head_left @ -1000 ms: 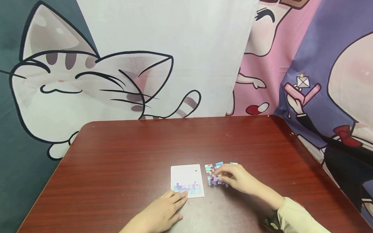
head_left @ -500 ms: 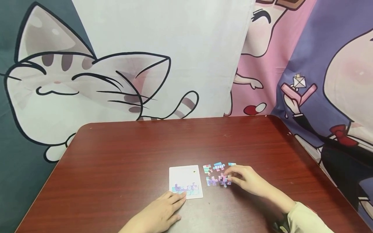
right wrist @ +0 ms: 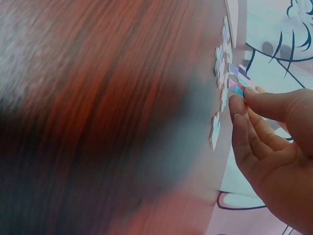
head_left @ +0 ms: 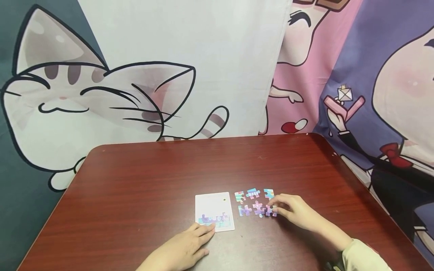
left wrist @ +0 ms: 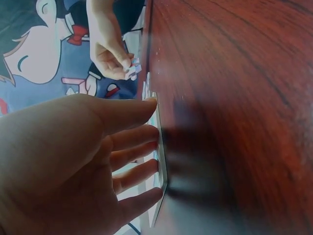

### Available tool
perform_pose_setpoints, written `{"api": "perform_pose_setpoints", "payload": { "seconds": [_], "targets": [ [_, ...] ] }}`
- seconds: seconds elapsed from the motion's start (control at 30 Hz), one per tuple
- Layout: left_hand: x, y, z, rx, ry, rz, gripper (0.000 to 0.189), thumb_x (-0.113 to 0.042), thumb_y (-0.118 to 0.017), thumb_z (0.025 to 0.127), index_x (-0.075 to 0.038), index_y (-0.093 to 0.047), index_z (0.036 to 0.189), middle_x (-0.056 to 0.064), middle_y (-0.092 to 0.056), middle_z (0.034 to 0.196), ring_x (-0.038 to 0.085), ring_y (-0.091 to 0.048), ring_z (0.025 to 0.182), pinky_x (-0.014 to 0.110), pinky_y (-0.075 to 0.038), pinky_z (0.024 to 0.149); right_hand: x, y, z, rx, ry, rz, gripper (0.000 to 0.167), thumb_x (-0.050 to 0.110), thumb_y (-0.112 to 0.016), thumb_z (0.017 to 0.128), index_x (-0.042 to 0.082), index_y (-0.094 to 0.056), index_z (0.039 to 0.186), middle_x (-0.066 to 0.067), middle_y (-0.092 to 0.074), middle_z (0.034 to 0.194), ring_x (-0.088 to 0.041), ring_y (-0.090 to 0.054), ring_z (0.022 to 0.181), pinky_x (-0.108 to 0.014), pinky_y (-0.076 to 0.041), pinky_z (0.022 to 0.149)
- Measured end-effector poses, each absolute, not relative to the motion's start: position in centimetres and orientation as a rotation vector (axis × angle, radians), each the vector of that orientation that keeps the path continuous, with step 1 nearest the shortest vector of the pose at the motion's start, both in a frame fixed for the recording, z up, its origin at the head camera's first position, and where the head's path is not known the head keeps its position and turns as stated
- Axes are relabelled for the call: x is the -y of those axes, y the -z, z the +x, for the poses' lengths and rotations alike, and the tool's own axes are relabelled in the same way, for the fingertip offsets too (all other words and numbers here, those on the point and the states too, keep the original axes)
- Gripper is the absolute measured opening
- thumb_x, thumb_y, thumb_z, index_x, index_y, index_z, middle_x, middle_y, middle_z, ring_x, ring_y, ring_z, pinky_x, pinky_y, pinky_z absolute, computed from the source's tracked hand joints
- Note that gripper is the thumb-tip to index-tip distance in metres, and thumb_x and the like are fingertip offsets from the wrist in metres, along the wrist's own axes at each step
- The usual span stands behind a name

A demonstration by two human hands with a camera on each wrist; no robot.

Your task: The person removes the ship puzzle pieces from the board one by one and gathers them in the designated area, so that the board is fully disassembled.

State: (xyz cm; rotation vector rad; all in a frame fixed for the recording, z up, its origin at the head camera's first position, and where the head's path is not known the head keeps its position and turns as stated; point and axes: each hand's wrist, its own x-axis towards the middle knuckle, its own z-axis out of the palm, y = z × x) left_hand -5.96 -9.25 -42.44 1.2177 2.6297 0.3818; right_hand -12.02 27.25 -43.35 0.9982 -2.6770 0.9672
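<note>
A white puzzle board (head_left: 211, 203) lies flat on the table, with joined purple and blue pieces (head_left: 217, 219) along its near side. The fingertips of my left hand (head_left: 183, 242) rest on the board's near edge, fingers extended; the left wrist view shows the left hand (left wrist: 93, 152) at the board's rim. Between thumb and fingertips, my right hand (head_left: 298, 212) pinches a colourful puzzle piece (right wrist: 237, 81) just above the table. The same jigsaw piece (left wrist: 133, 71) shows in the left wrist view. Part of it is hidden by the fingers.
Several loose pieces lie right of the board, among them a blue-topped one (head_left: 252, 193), a purple one (head_left: 245, 210) and a pink one (head_left: 258, 207). The brown table (head_left: 152, 177) ends at a cartoon-print cloth backdrop (head_left: 237, 67).
My right hand has moved right across the loose pieces with a piece in its fingertips, uncovering more of them. The left hand stays on the board. The head view has shifted slightly.
</note>
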Motion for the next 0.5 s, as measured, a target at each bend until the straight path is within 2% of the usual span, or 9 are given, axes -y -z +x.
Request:
{"api": "perform_pose_setpoints", "payload": {
  "seconds": [0.3,0.5],
  "targets": [
    [9.1,42.7,-5.9,-2.675,-0.389,1.248,0.046,-0.028,-0.051,0.095,-0.006,-0.048,0.136,0.002,-0.045,0.142,0.025,-0.044,0.121,0.038,-0.047,0.095,-28.3,44.0,-12.4,2.729,-0.906,0.934,0.025,-0.001,-0.072,0.076,0.018,-0.067,0.092,0.013,-0.062,0.078,0.002,-0.053,0.071,-0.023,-0.048,0.061],
    [9.1,42.6,-6.0,-2.646,-0.42,1.184,0.046,-0.028,-0.051,0.095,-0.008,-0.048,0.137,0.001,-0.044,0.143,0.027,-0.042,0.125,0.041,-0.045,0.097,-28.5,44.6,-12.6,2.743,-0.859,0.918,0.025,-0.003,-0.072,0.074,0.016,-0.067,0.09,0.013,-0.062,0.077,0.003,-0.053,0.07,-0.022,-0.048,0.06]
  ]
}}
